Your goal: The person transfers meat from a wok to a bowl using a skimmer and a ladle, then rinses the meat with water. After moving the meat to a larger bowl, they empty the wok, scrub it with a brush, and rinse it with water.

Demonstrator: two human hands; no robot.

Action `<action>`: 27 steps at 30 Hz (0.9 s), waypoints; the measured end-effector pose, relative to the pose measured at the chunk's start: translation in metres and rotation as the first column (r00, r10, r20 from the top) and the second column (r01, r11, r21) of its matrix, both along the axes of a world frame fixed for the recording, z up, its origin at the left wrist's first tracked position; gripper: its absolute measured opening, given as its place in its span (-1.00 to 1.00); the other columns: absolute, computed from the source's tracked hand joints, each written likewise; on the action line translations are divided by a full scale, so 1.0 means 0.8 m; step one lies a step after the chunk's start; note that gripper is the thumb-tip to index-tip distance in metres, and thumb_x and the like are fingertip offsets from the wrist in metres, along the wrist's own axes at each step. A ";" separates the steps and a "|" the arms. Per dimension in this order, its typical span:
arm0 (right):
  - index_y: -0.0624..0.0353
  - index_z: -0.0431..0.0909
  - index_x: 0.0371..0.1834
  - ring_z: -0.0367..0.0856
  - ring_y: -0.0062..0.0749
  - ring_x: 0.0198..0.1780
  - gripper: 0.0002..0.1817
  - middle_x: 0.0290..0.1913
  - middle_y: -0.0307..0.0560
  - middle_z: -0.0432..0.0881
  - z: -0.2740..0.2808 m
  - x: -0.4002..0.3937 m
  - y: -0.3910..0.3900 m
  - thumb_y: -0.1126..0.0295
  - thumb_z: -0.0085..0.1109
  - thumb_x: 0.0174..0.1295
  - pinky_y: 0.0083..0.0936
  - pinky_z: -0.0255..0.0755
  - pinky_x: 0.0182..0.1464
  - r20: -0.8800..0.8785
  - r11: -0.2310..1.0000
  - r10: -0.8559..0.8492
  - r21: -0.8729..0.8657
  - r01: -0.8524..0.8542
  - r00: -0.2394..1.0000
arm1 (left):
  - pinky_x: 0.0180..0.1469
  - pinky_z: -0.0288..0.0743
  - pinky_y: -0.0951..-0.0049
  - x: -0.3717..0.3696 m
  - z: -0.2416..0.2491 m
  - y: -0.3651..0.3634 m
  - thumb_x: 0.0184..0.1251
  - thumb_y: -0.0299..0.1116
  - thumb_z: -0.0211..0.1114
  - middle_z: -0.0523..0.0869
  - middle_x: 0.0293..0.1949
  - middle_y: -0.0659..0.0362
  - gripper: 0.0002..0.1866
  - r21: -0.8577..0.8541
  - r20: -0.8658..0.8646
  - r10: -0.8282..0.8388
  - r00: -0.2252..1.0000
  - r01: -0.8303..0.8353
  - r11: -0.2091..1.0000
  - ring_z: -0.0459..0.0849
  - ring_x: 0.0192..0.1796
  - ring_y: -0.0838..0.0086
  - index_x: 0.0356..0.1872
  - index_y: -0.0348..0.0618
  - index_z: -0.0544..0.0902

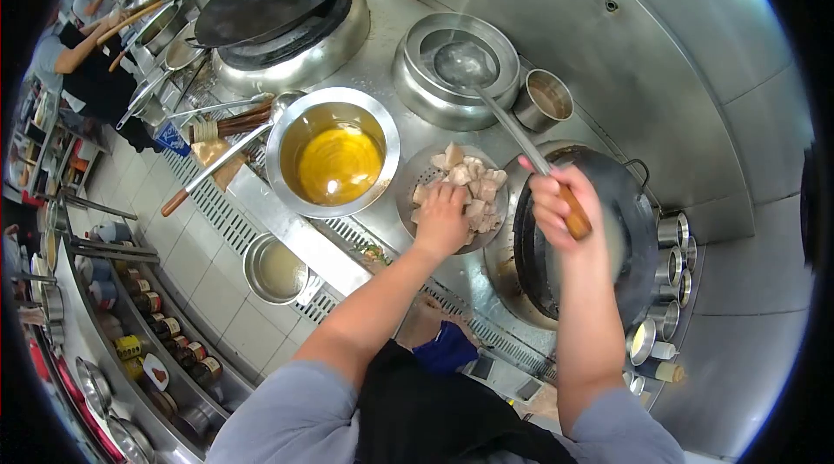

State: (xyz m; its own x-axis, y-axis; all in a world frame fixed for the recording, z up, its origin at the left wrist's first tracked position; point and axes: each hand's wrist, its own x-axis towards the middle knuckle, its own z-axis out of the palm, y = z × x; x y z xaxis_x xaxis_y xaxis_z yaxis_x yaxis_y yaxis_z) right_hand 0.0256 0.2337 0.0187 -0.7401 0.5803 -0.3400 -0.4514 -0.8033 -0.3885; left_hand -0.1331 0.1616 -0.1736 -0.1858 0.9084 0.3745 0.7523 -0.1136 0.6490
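Pale chunks of food [473, 175] lie piled in a round perforated metal strainer [408, 195] at the centre. My left hand [441, 219] rests on the near left side of the pile, its fingers among the chunks; whether they grip any is hidden. My right hand [563, 203] is wrapped round the wooden handle of a ladle [512, 127], whose bowl reaches into a round metal pot [413, 64] at the back. Under my right forearm sits a large dark wok [634, 247]. Left of the strainer stands a wide metal bowl [284, 147] of yellow liquid.
A second wok [261, 8] sits on a burner at the back left. A metal cup [544, 101] stands beside the round pot. Another ladle [217, 167] leans across the bowl's left side. Small containers [667, 264] line the right edge. Two people are at the far left.
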 end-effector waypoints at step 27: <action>0.26 0.38 0.29 0.43 -0.54 -0.55 -0.44 -0.52 -0.14 0.52 0.031 0.223 -0.324 0.49 0.16 0.15 -0.55 0.38 -0.44 0.728 0.653 -0.683 0.645 -0.397 0.059 | 0.18 0.44 0.12 -0.043 0.156 0.046 0.37 -0.09 0.05 0.67 -0.01 -0.10 -0.50 -0.526 -0.353 -0.120 0.928 -0.091 0.845 0.59 0.11 -0.01 0.20 -0.19 0.50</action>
State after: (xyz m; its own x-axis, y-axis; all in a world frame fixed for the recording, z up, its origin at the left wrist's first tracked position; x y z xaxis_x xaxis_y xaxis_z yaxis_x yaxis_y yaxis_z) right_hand 0.2041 -0.0257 0.0433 0.0375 0.9957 -0.0850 0.6486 -0.0889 -0.7559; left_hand -0.1675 0.1985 -0.0488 -0.1192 0.9852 -0.1228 0.9432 0.1510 0.2960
